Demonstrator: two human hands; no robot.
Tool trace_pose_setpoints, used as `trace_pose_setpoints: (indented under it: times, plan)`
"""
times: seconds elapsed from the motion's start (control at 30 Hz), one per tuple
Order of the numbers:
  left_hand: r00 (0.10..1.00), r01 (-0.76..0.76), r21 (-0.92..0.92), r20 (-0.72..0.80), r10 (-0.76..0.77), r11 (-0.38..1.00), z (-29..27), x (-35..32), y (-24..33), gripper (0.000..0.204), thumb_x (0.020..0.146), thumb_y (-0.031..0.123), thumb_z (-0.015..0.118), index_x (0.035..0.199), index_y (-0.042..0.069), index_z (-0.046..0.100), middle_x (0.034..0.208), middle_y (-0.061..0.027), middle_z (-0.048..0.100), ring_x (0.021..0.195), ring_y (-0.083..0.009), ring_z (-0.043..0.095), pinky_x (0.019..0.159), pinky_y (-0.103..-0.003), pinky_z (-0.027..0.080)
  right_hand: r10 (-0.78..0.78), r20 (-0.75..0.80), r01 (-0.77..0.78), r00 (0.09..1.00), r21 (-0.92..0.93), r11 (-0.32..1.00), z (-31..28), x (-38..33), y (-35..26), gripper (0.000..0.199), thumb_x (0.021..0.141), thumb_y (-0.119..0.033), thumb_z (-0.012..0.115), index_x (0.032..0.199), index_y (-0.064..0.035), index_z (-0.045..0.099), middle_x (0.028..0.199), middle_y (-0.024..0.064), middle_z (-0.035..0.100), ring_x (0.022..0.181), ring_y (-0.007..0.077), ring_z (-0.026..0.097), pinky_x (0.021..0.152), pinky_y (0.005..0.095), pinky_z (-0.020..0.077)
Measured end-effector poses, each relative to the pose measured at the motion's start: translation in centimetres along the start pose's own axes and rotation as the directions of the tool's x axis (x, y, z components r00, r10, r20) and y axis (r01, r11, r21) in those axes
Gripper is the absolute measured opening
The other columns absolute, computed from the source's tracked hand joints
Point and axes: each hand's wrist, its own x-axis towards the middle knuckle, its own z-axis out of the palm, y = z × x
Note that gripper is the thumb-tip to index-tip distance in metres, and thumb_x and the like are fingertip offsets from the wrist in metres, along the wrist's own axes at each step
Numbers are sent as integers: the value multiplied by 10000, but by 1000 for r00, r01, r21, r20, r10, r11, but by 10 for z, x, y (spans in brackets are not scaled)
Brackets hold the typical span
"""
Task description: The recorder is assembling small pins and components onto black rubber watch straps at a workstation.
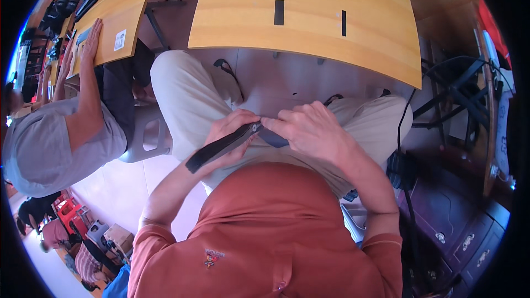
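I sit with both hands held together above my lap. My left hand [236, 127] is closed around a black strip [216, 151], whose flat end sticks out toward my left forearm. Beside my fingertips, a small silvery metal piece [254, 128] shows on the strip; it looks like a zipper slider, but is too small to be sure. My right hand [310, 131] pinches the strip's other end close to that metal piece. Below the right fingers a dark grey part [273, 139] hangs, mostly hidden by the hand.
A wooden table [243, 5] stands ahead, with a wider black strip [279, 12] and a narrower black strip [344, 23] on it. To the left, a person in grey [61, 138] sits at another table [130, 8]. Purple cabinets [450, 215] and a cable [407, 127] are at right.
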Motion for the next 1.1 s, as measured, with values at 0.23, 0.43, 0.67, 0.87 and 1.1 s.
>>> trace_pose_setpoints:
  times: [0.23,0.43,0.67,0.87,1.1]
  plan:
    - [999,27,-125,49,-21,992,-4,9,1,261,860,-59,666,1112,-27,604,1009,-141,632,845,-279,649,773,-336,522,13,-29,-8,1000,151,988,13,-3,8,396,866,-90,595,1240,-200,666,774,103,642,698,344,660,573,456,488]
    - [843,480,-579,97,-530,659,11,-2,16,234,905,-22,649,1135,-19,604,987,-52,644,910,-116,625,834,-282,518,180,-187,-72,966,475,877,32,-9,1,249,905,-122,666,1151,-139,702,878,123,711,729,329,691,604,408,517]
    - [831,459,-689,108,-546,561,19,-5,16,216,909,-13,608,1124,-25,589,974,-53,639,877,-125,632,790,-274,534,234,-313,-11,920,580,815,57,-10,2,174,889,-66,716,1063,-49,727,891,128,721,689,224,689,597,333,513]
    - [818,498,-668,151,-555,553,17,-3,26,232,929,7,579,1158,-27,574,955,-54,630,879,-129,631,799,-281,533,173,-537,196,826,560,805,70,-6,-1,162,877,-36,727,1035,0,718,880,106,665,688,181,631,590,300,496]
    - [794,537,-720,254,-552,440,-1,1,52,158,950,26,559,1096,-27,586,952,-72,635,860,-159,654,792,-319,540,160,-632,307,758,563,768,39,5,-17,25,929,-2,651,953,-5,643,834,86,643,633,168,623,552,289,482]
